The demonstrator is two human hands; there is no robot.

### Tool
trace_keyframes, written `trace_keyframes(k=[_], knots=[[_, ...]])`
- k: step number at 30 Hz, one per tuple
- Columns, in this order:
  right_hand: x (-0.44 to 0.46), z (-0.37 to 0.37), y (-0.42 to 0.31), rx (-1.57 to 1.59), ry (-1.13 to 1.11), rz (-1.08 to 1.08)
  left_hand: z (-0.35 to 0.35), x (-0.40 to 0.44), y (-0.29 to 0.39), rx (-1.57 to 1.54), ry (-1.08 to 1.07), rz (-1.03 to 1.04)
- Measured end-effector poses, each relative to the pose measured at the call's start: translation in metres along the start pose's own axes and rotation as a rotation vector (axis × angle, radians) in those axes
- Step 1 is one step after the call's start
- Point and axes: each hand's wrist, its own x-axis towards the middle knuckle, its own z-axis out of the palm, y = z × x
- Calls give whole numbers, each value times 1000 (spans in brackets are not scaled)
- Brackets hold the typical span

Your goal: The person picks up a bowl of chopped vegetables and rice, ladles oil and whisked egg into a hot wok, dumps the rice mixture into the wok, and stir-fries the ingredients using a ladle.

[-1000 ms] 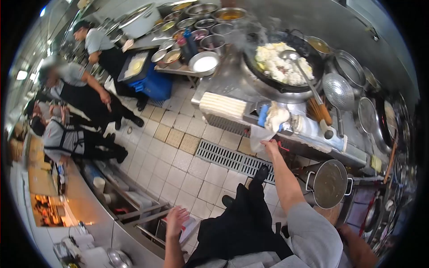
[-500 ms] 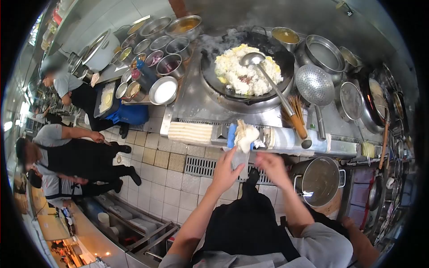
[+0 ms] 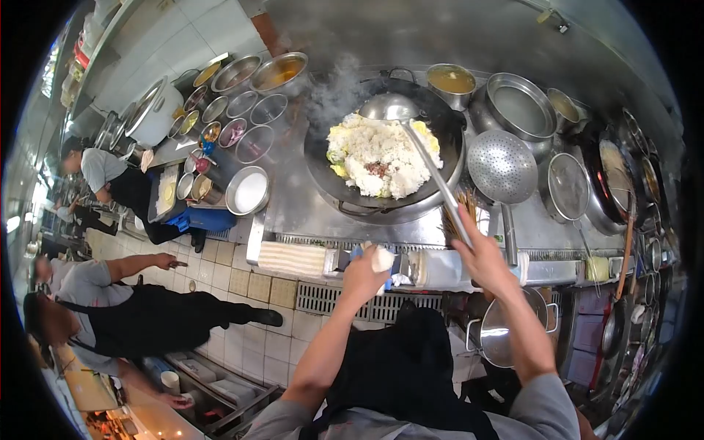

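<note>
A black wok [image 3: 444, 121] on the stove holds white rice [image 3: 381, 154] with yellow egg and a small reddish-brown heap. Steam rises at its left. My right hand [image 3: 484, 257] is closed round the handle of a ladle [image 3: 434, 170], whose bowl rests at the rice's far edge. At the stove's front edge, my left hand [image 3: 363, 277] is closed on a whitish cloth [image 3: 381, 259]. Right of the wok lies a perforated skimmer [image 3: 502, 167]. A bamboo brush [image 3: 467, 213] is partly hidden behind the ladle handle and my right hand.
Metal bowls of ingredients [image 3: 268, 110] and a bowl of white contents [image 3: 247, 191] stand left of the wok. Broth [image 3: 450, 79] is behind it. A large pot [image 3: 506, 330] sits below the stove's front. Co-workers [image 3: 139, 315] stand at the left.
My right hand has moved up and taken hold of the ladle handle. My left hand has closed on the cloth. The ladle's bowl has shifted towards the wok's far side.
</note>
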Motion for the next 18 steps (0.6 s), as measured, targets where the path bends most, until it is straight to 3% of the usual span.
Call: trace_keyframes(k=[1, 3, 4, 6, 8, 9, 13, 15, 16, 18], knots=[[-10, -14, -4, -37, 2, -44, 4, 1, -25, -285, 7, -2], [-17, -29, -20, -184, -133, 90, -3, -4, -38, -962, -46, -90], [-20, -32, -24, -260, -205, 163, 4, 2, -55, -1122, -17, -219], [9, -4, 3, -289, -179, -1, -15, 8, -48, -1395, -194, -263], [47, 21, 37, -126, -52, -246, -21, 31, -42, -1463, -143, -219], [46, -9, -42, -41, -322, 320, -24, 39, -46, -1492, -154, -217], [0, 9, -40, -122, -18, -110, -48, 55, -55, -1575, -121, -116], [-7, 22, -48, -180, -78, -25, -61, 63, -55, -1554, -120, -193], [-8, 30, -55, -229, -194, 136, -64, 66, -54, -1540, -131, -236], [20, 48, -47, -85, -207, 153, -64, 84, -56, -1502, -221, -240]])
